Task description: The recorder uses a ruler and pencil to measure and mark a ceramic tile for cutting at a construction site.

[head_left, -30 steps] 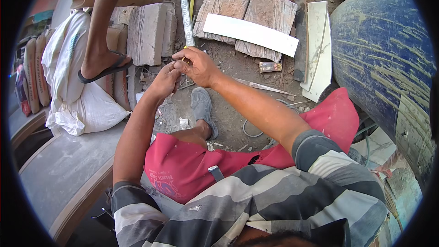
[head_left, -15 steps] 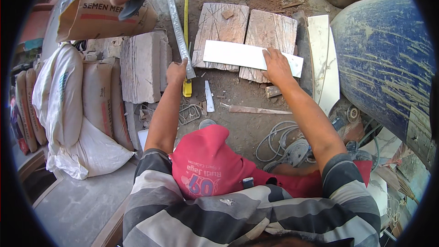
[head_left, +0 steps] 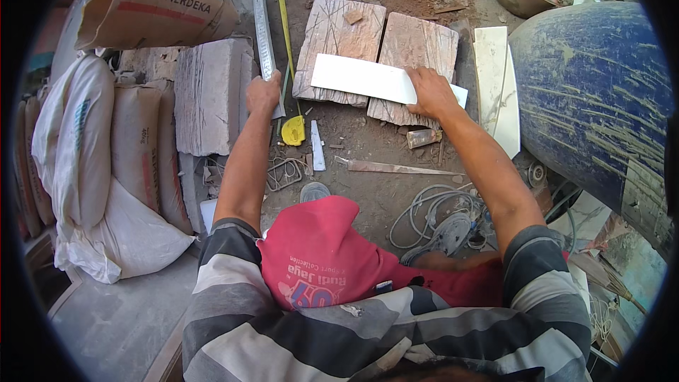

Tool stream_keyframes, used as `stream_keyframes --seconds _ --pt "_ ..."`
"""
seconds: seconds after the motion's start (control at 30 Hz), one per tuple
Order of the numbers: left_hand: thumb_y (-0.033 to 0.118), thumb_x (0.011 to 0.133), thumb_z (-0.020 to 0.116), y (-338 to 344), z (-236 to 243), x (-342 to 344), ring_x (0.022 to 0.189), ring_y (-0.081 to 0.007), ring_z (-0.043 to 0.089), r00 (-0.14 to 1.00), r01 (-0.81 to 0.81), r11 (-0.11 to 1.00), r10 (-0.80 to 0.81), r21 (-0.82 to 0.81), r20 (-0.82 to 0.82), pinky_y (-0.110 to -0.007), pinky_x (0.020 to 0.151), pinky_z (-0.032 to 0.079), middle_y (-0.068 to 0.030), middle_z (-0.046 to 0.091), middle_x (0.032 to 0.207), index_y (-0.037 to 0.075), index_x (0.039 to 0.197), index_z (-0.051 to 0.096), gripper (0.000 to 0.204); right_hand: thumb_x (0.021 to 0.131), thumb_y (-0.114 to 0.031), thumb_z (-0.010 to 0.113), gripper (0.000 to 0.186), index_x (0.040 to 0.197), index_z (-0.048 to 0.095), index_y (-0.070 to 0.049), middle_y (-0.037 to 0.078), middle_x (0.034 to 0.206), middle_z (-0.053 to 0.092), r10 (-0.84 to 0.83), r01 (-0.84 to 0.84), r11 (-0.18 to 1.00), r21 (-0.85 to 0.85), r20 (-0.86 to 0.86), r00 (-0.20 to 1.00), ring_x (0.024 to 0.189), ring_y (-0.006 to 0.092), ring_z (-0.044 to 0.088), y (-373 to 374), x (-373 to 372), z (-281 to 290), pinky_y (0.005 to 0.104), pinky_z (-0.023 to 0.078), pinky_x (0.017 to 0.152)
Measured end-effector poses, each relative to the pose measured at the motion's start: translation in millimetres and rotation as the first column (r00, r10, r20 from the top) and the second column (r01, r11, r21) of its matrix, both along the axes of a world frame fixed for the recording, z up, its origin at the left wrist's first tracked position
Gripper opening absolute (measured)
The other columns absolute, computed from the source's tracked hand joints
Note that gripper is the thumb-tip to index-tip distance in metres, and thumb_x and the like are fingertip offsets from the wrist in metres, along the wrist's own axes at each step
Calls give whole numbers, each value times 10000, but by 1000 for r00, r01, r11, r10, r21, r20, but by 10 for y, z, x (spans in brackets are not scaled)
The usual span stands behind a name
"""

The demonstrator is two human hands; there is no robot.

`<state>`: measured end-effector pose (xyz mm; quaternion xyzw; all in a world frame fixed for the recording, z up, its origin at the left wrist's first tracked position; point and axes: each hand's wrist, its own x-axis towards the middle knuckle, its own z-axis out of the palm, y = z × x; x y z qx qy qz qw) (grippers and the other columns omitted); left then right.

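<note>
1. The right side is filled by a large blue drum [head_left: 590,92], its wall covered in pale streaks
2. At the upper left, an open-mouthed brown paper sack [head_left: 163,10] is seen beyond a grey block [head_left: 212,95]
3. Two scored slabs [head_left: 343,39] are laid side by side on the dirt ahead, a narrow gap being left between them
4. A long metal straightedge [head_left: 262,21] is clasped near its closer end by the left hand [head_left: 264,94], its far end being pointed away
5. A white strip [head_left: 361,79] is laid across the nearer part of both slabs
6. The right hand [head_left: 430,92], held well apart from the left, is placed over the strip toward its right end; whether the fingers are closed beneath it cannot be told
7. Just beside the straightedge, a yellow tape measure [head_left: 291,131] is seen with its blade drawn out
8. Near its case, a white sliver [head_left: 317,145] is found on the ground
</note>
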<state>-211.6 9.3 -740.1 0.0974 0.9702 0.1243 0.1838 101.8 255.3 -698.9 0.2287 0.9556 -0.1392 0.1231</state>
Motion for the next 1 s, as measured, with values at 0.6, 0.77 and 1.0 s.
stream_keyframes --seconds 0.6,0.77,1.0 --pt "300 890 617 -684 475 1321 750 -345 672 980 147 795 -198 589 24 -413 723 502 -228 676 824 -39 956 639 347 709 -355 831 963 1442 322 5 197 1270 473 -819 815 571 -100 -8 573 1218 376 466 -1271 -283 -52 528 444 958" --pt "314 870 632 -548 425 1484 677 -340 628 955 188 764 -288 617 67 -423 673 488 -210 643 752 -36 896 623 351 725 -354 820 950 1454 308 -24 193 1300 458 -832 829 554 -77 -22 554 1235 372 448 -1316 -241 -129 540 429 953" --pt "324 839 662 -229 468 1802 630 -343 593 894 255 736 -427 628 137 -427 632 469 -191 596 677 -16 806 580 351 856 -323 718 644 1351 472 8 182 1233 550 -816 702 573 -423 -214 537 1139 322 540 -1188 -288 -55 458 464 920"
